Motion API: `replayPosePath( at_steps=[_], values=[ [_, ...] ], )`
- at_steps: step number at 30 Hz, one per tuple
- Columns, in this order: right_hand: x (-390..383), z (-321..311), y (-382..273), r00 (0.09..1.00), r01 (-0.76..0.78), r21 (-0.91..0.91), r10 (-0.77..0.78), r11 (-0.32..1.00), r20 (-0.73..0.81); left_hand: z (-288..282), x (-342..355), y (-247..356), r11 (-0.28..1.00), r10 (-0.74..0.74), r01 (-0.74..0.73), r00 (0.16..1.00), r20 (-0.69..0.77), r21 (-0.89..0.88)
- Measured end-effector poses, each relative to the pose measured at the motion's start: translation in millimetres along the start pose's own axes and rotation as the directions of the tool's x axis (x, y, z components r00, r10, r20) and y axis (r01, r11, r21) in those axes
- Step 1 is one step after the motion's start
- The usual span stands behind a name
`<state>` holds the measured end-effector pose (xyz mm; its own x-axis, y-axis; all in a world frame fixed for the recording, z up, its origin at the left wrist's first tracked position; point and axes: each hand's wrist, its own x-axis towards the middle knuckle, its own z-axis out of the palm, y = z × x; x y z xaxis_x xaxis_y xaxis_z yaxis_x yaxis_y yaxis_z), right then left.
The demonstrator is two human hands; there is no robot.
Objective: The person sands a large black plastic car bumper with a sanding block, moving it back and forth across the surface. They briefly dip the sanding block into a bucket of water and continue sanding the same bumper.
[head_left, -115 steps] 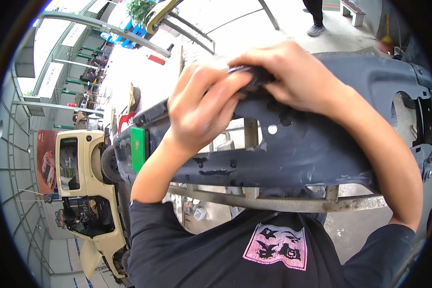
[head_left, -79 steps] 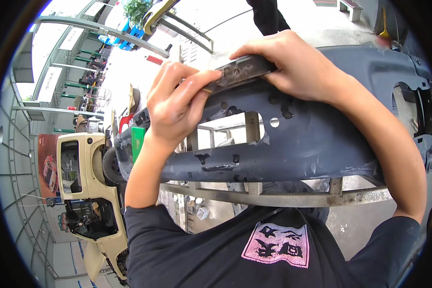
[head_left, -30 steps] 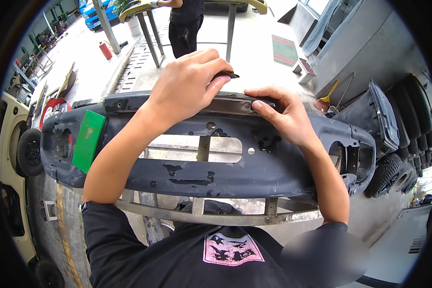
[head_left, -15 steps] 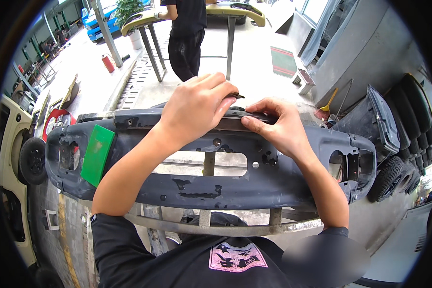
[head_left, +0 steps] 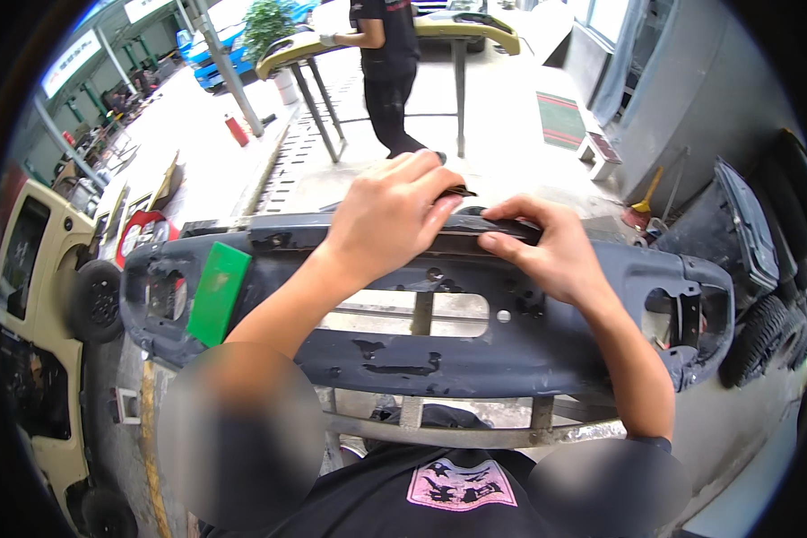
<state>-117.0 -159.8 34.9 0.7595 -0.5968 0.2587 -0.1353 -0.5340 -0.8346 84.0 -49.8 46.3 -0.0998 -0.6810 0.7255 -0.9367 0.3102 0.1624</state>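
Note:
My left hand (head_left: pixel 387 208) is closed on a small, thin dark piece (head_left: pixel 460 191), like a folded sheet, just above the bumper's top edge. My right hand (head_left: pixel 551 247) grips a narrow dark strip (head_left: pixel 453 243) along that edge, thumb in front and fingers over the top. Beneath both lies a grey bumper (head_left: pixel 547 350) with cutouts and dark glossy patches, supported on a metal stand (head_left: pixel 466 432). A flat green block (head_left: pixel 217 291) rests on its left part, beside my left forearm.
A co-worker (head_left: pixel 387 76) stands beside a yellow-green bumper (head_left: pixel 502 43) on a stand ahead. A cream vehicle (head_left: pixel 22 242) with a tyre is at left. Tyres (head_left: pixel 753 345), a dark bin (head_left: pixel 722 224) and a broom (head_left: pixel 641 208) are at right, a red cylinder (head_left: pixel 237 130) at back left.
Earlier both hands held the dark strip lifted. Since then my left hand holds the small piece above it while my right stays on the strip. My view has swung round to face the bumper squarely.

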Motion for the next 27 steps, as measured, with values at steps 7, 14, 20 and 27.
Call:
replayPosePath(
  at_steps=[7, 14, 20, 27],
  values=[
    [2.0, -14.9, -0.3, 0.987, -0.015, 0.103, -0.002, 0.995, 0.162, -2.9, -1.1, 0.7, 1.0, -0.022, 0.021, 0.999, 0.049, 0.016],
    [7.6, -32.5, 6.8, 0.934, -0.038, 0.175, -0.027, 0.984, 0.355, 2.4, -1.3, -5.1, 1.0, -0.003, 0.003, 1.0, 0.016, -0.01],
    [8.2, -41.4, 17.5, 0.911, 0.05, 0.23, -0.139, 0.972, 0.388, 2.2, -0.6, 0.3, 0.999, -0.033, 0.032, 0.999, 0.028, 0.037],
    [8.0, -39.7, 28.3, 0.914, 0.101, 0.247, -0.188, 0.964, 0.359, 1.8, 1.2, 1.4, 0.999, -0.035, 0.033, 0.998, 0.054, 0.034]
  ],
)
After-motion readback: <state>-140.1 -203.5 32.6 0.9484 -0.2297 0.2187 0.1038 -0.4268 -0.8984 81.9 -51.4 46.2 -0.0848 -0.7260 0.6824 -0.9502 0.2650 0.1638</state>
